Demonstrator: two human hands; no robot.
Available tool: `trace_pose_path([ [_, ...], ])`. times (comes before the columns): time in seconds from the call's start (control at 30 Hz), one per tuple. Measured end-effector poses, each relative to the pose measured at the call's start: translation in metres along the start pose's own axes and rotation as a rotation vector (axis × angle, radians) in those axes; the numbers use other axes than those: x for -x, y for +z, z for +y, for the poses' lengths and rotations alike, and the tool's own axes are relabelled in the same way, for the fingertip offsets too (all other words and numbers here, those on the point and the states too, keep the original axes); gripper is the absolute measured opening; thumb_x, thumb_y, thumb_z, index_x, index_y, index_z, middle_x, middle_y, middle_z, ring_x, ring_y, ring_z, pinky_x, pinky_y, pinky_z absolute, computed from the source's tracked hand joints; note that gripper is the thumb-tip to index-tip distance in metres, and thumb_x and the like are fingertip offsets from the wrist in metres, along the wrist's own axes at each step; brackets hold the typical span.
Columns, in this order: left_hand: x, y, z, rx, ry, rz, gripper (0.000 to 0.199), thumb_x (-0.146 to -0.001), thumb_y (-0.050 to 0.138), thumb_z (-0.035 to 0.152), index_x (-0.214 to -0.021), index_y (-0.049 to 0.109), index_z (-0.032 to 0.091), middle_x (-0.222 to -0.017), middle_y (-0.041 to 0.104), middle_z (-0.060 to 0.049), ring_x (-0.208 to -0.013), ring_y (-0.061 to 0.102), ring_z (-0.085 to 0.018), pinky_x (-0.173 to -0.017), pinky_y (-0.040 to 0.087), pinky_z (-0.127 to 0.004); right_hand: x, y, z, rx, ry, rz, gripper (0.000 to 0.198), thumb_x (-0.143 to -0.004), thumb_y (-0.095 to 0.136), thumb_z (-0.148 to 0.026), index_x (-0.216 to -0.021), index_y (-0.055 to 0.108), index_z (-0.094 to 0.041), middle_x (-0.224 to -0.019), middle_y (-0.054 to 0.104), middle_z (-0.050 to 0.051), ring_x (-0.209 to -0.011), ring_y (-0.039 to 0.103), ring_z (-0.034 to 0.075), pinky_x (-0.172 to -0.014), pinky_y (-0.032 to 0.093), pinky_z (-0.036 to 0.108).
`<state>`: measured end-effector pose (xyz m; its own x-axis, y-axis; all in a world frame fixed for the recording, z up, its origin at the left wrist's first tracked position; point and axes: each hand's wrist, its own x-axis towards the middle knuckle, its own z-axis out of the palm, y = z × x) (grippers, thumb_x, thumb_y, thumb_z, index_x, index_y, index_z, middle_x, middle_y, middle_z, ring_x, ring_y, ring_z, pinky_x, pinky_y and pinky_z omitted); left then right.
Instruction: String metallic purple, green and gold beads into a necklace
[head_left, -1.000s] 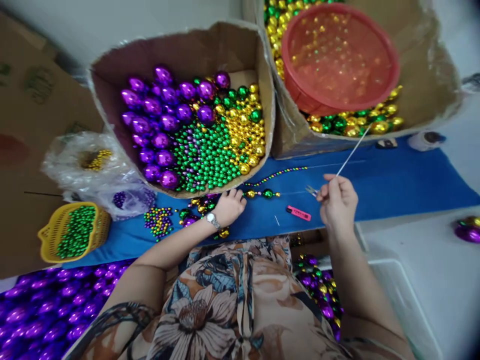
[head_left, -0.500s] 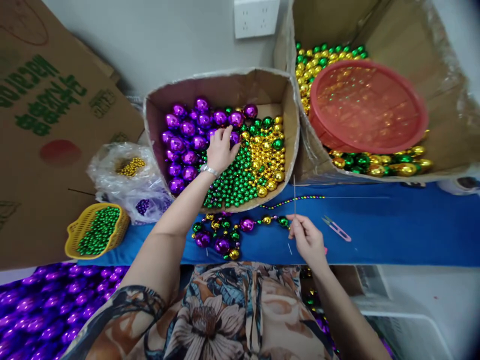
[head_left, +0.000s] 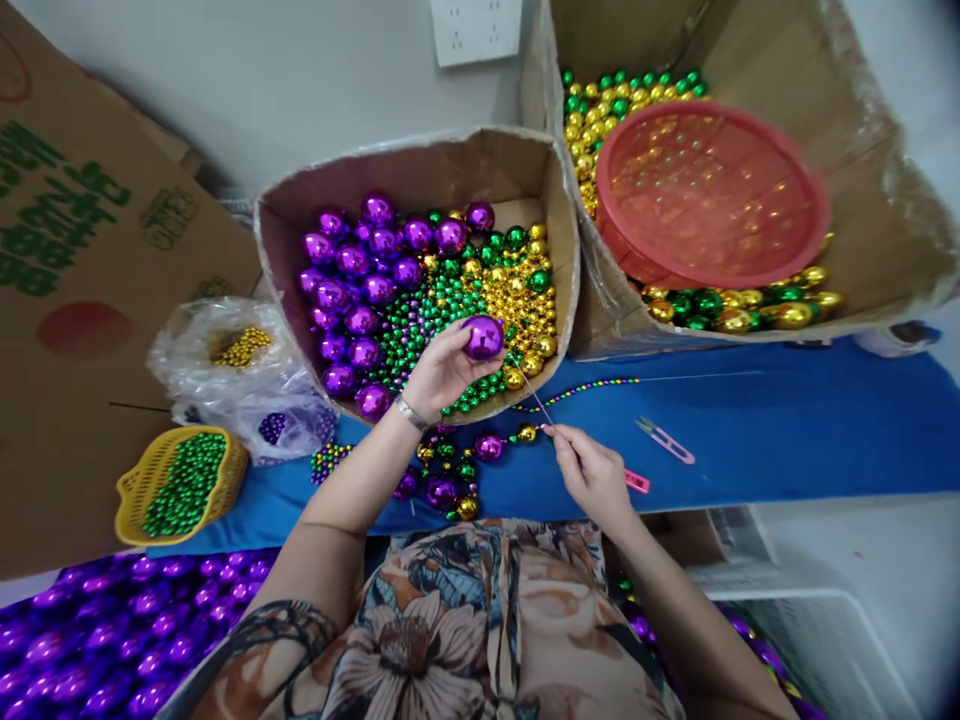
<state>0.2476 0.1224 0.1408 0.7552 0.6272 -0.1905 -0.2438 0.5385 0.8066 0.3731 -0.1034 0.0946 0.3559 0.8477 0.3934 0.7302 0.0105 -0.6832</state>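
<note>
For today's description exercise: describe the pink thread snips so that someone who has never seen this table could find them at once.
Start at the blue cloth that runs across the table in front of the cardboard boxes. To the right of the right hand, below the box with the red basket, lie the pink thread snips. They are the only pointed metal-tipped tool there; the nearby pink lighter is a plain stubby bar.

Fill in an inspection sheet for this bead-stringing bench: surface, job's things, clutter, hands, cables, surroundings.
Surface: blue cloth over the bench.
Job's things: large shiny purple bead; thin metal needle; part-strung bead strand; cardboard box of mixed beads.
Clutter: pink thread snips; yellow plastic basket of green beads; plastic bags.
Hands: left hand holds the purple bead; right hand pinches the needle.
Cables: nothing seen.
Surroundings: white wall socket; red plastic sieve in a second box.
</note>
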Motion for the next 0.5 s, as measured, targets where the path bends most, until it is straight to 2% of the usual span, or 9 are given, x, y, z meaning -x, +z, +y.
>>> trace_pose_path([
  [0.1, 0.01, 0.003, -0.012, 0.127, -0.049, 0.046, 0.035, -0.071, 0.076, 0.034, -0.099, 0.06, 0.02, -0.101, 0.068, -0.005, -0.096, 0.069, -0.025, -0.083, 0.058, -0.038, 0.001, -0.001, -0.001, 0.032, -0.051, 0.016, 0.02, -0.096, 0.048, -0.02, -0.107, 0.064, -0.018, -0.098, 0.075, 0.006, -0.08, 0.072, 0.014, -0.075, 0.056, 0.025],
  [0.27, 0.012, 0.012, -0.023, 0.209, -0.026, 0.116, 0.028, -0.072, 0.076, 0.027, -0.093, 0.06, 0.018, -0.1, 0.069, -0.005, -0.108, 0.066, -0.028, -0.097, 0.054, -0.045, 0.008, 0.004, 0.0, 0.086, -0.097, -0.017, 0.02, -0.096, 0.048, -0.018, -0.108, 0.065, -0.018, -0.095, 0.076, 0.006, -0.079, 0.072, 0.015, -0.074, 0.056, 0.025],
  [0.5, 0.008, 0.019, -0.028, 0.293, -0.025, 0.176, 0.024, -0.07, 0.077, 0.026, -0.084, 0.06, 0.016, -0.097, 0.069, -0.005, -0.106, 0.067, -0.028, -0.096, 0.055, -0.043, 0.015, 0.008, 0.002, 0.151, -0.102, -0.015, 0.02, -0.096, 0.048, -0.019, -0.106, 0.066, -0.019, -0.097, 0.076, 0.005, -0.081, 0.073, 0.015, -0.076, 0.056, 0.025],
])
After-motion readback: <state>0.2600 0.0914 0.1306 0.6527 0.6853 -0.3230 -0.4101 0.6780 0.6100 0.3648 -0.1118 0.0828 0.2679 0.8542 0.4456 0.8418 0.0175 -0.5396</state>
